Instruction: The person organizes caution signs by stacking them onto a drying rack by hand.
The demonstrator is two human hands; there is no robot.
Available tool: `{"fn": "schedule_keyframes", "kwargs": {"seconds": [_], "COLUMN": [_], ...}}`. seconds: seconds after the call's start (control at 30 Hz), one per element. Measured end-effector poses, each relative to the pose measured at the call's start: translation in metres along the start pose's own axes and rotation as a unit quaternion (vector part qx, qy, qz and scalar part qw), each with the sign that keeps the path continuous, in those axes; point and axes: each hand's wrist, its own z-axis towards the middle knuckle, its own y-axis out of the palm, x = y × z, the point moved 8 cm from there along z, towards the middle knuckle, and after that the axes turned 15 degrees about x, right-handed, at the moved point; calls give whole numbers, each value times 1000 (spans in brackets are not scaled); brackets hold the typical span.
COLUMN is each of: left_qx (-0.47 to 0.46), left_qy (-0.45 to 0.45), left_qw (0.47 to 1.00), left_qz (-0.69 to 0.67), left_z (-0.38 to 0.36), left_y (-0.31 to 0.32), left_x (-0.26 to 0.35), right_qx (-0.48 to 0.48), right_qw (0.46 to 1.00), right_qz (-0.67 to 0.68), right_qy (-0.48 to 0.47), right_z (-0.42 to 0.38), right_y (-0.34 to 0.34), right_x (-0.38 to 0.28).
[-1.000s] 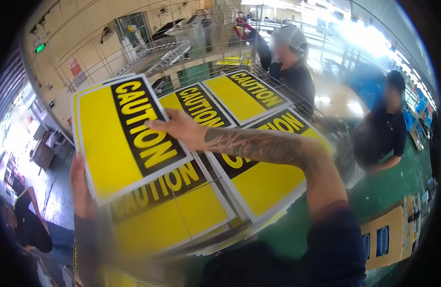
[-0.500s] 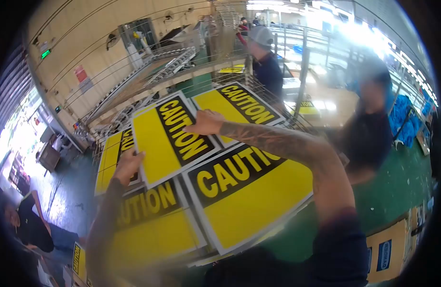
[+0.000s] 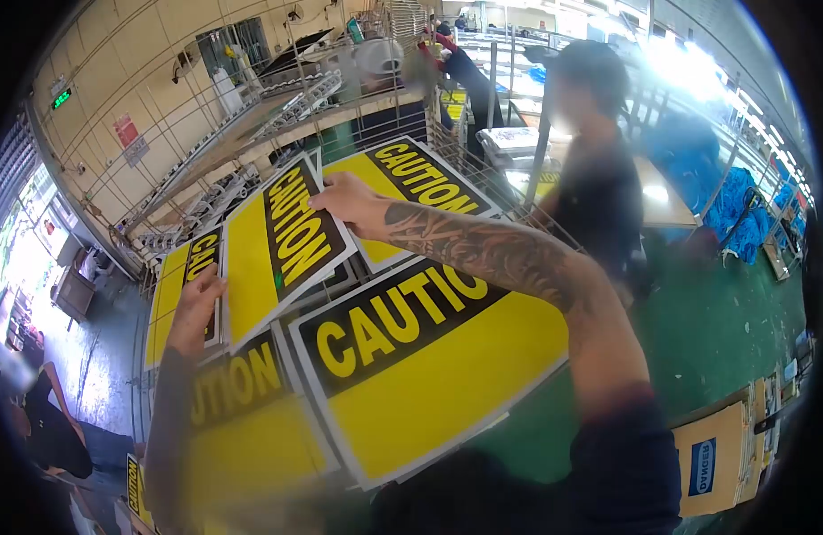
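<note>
A yellow and black caution sign point(image 3: 251, 254) is held between my two hands, tilted up from the rack beneath. My right hand point(image 3: 351, 203) pinches its upper right edge. At its left edge, my left hand point(image 3: 197, 305) grips with thumb and fingers. Around it lie more caution signs: one at the back right point(image 3: 362, 169), a large one in front point(image 3: 447, 374), one at the lower left point(image 3: 260, 428) and one at the far left point(image 3: 170, 285), partly behind my left hand.
Wire rack bars point(image 3: 117, 183) rise behind the signs. A person in dark clothes point(image 3: 599, 178) stands at the right, others further back and at the lower left. Blue material point(image 3: 732, 209) hangs at the right; a cardboard box point(image 3: 710, 459) is at the lower right.
The held sign has tilted up at its right side, with a gap now under it. The view has shifted, and the person at the right now stands more upright.
</note>
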Motion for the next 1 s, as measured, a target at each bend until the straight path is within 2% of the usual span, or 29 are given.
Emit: {"fn": "schedule_keyframes", "kwargs": {"seconds": [0.03, 0.07, 0.13, 0.2, 0.23, 0.27, 0.33, 0.47, 0.5, 0.6, 0.63, 0.73, 0.77, 0.87, 0.93, 1.0], "left_qx": [10, 19, 40, 25, 19, -4, -50, -139, -133, -119, -120, -115, -113, -84, -43, -28], "left_qy": [4, 61, 167, 152, 146, 121, 74, 13, 29, 78, 92, 150, 156, 130, 93, -21], "left_qw": [1000, 997, 980, 988, 989, 993, 995, 989, 991, 987, 984, 977, 975, 985, 995, 996], "left_qz": [2, 35, 99, 27, -10, -17, -33, -42, -7, 77, 91, 97, 113, 77, 17, -77], "left_z": [-5, -6, -14, -33, -41, -44, -47, -42, -38, -21, -15, 0, 3, 3, -1, -1], "left_y": [2, 5, 12, 30, 41, 53, 75, 139, 151, 175, 180, 200, 205, 208, 199, 191], "left_x": [9, 21, 38, 58, 68, 69, 74, 81, 82, 87, 89, 82, 83, 89, 94, 91], "right_qx": [-8, -25, -20, -16, -5, 5, -30, 23, 43, 63, 73, 56, 58, 65, 95, 90], "right_qw": [996, 997, 999, 999, 995, 988, 983, 955, 946, 859, 813, 783, 772, 855, 897, 923], "right_qz": [-90, -73, -46, -40, -95, -150, -162, -282, -306, -504, -559, -588, -608, -514, -431, -375], "right_qy": [-8, -26, -2, 16, -14, -44, -79, -94, -96, -71, -142, -194, -177, -6, 1, -12], "right_z": [-6, -5, -8, -19, -18, -16, 10, 30, 33, 50, 53, 52, 59, 78, 81, 78], "right_y": [-9, -16, -45, -75, -96, -118, -162, -228, -239, -251, -245, -232, -234, -252, -253, -245], "right_x": [-14, -23, -41, -59, -69, -78, -79, -79, -74, -66, -71, -76, -76, -60, -57, -58]}}
